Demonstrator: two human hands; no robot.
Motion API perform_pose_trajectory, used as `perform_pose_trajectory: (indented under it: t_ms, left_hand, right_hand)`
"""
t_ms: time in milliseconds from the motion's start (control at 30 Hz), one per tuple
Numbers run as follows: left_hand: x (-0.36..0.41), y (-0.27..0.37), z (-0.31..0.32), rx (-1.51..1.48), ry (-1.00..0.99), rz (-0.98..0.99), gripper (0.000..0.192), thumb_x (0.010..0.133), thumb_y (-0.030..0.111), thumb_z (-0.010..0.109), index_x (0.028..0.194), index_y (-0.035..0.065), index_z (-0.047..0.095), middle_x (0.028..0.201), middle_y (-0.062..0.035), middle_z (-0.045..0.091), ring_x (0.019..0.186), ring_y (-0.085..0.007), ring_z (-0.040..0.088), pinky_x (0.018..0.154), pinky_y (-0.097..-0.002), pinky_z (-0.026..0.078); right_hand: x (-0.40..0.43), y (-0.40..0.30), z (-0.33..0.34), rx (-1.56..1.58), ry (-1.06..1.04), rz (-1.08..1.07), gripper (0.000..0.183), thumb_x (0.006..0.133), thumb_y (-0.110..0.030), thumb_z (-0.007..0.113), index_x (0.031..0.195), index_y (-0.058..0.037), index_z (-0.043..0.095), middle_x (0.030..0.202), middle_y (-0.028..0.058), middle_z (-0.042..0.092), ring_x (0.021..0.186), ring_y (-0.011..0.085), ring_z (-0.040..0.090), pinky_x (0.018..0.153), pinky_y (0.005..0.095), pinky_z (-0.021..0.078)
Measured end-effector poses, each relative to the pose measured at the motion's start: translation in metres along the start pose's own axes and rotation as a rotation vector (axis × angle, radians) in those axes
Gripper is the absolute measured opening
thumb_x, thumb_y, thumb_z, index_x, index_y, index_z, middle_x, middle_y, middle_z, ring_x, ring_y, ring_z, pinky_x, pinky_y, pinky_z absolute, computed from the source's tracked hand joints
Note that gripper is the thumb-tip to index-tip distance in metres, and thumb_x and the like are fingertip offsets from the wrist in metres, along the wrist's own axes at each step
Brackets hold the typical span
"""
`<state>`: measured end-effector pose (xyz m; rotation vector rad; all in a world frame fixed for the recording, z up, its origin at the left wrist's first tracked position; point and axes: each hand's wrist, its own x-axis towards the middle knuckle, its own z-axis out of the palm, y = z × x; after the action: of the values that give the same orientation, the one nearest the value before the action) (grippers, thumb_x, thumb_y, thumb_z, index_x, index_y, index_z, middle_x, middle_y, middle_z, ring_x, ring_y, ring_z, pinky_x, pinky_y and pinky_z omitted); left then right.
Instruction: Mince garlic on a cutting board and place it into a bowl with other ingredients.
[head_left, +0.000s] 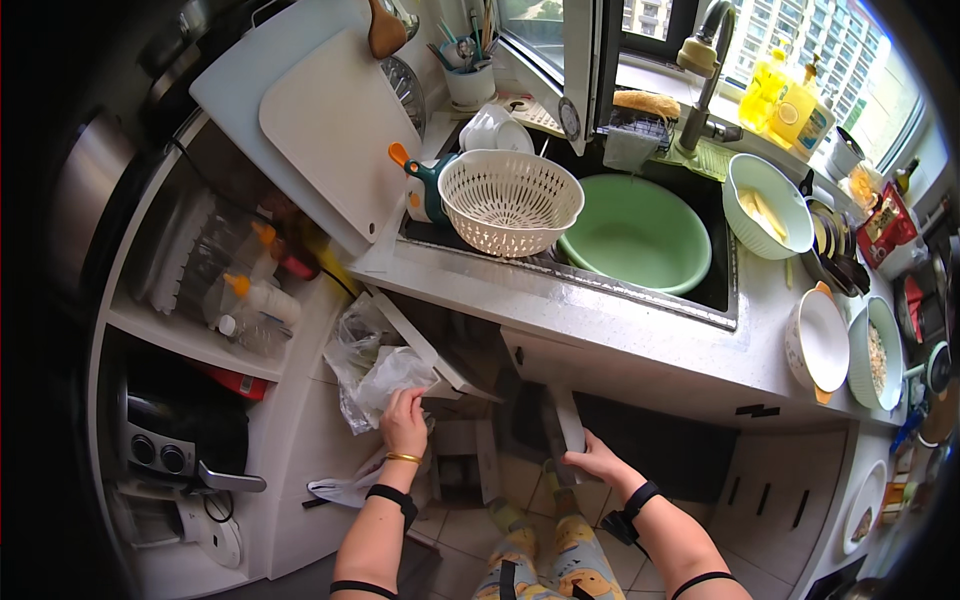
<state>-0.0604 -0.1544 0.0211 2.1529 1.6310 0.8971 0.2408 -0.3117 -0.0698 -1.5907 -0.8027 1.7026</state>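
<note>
My left hand (405, 429), with a gold bracelet at its wrist, is at the top of a cabinet door left of centre, its fingers against a crumpled clear plastic bag (390, 375) that hangs there; whether it grips the bag or the door edge is unclear. My right hand (596, 459) holds the edge of another open cabinet door (568, 427) below the sink. Above, on the sink, a white colander (510, 202) rests beside a green basin (637, 232). The cabinet interior between the doors is dark.
The stone countertop edge (555, 300) runs above both hands. On the right stand a green colander (766, 206) with pale food pieces and a white bowl (817, 341). Cutting boards (330, 127) lean at the upper left. Open shelves with bottles and a black appliance (184, 427) are at left.
</note>
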Motion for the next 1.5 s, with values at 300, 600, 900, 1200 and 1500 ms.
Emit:
perform_pose_trajectory:
  t_ms: [300,600,900,1200,1500]
  left_hand:
    - [-0.007,-0.014,-0.003,-0.005,0.044,0.031,0.013,0.084,0.002,0.053,0.09,0.0074,0.062,0.079,-0.0098,0.058,0.064,-0.0287,0.059,0.057,-0.0376,0.045]
    - [-0.009,-0.019,0.002,0.03,0.095,0.03,0.015,0.08,-0.001,0.057,0.089,0.0086,0.064,0.074,-0.0069,0.056,0.057,-0.0236,0.058,0.052,-0.0346,0.043]
    - [-0.009,-0.023,0.003,0.069,0.069,0.017,0.019,0.075,-0.004,0.056,0.088,0.0077,0.064,0.076,-0.0086,0.057,0.061,-0.0284,0.058,0.053,-0.0369,0.042]
    - [-0.013,-0.028,0.005,0.099,0.137,0.043,0.018,0.075,-0.006,0.056,0.087,0.0046,0.063,0.074,-0.0089,0.056,0.056,-0.0231,0.057,0.051,-0.0334,0.042]
    - [-0.023,-0.034,0.022,0.105,0.2,0.117,0.013,0.081,-0.008,0.051,0.089,-0.0015,0.06,0.076,-0.0107,0.05,0.058,-0.0162,0.048,0.054,-0.0244,0.04]
  right_hand:
    - [0.097,0.051,0.044,-0.135,-0.061,-0.032,0.072,0.07,-0.024,0.068,0.131,0.0035,0.041,0.113,0.0176,0.057,0.102,0.0249,0.056,0.088,0.0335,0.045]
    - [0.188,0.099,0.054,-0.341,0.065,-0.027,0.079,0.07,-0.039,0.07,0.133,-0.005,0.039,0.104,0.0184,0.064,0.09,0.0309,0.065,0.078,0.0387,0.0496]
    - [0.199,0.049,0.054,-0.655,0.062,0.013,0.078,0.067,-0.043,0.07,0.13,-0.0065,0.041,0.106,0.0206,0.063,0.098,0.0367,0.061,0.082,0.0403,0.0484]
    - [0.346,0.184,0.076,0.048,-0.038,-0.375,0.062,0.081,-0.015,0.07,0.133,-0.002,0.041,0.114,0.0087,0.06,0.103,0.0199,0.057,0.088,0.0363,0.0481]
    - [0.46,0.227,0.093,0.157,0.077,-0.433,0.065,0.073,-0.023,0.075,0.127,-0.0025,0.046,0.119,0.0139,0.057,0.109,0.0269,0.054,0.097,0.0374,0.043]
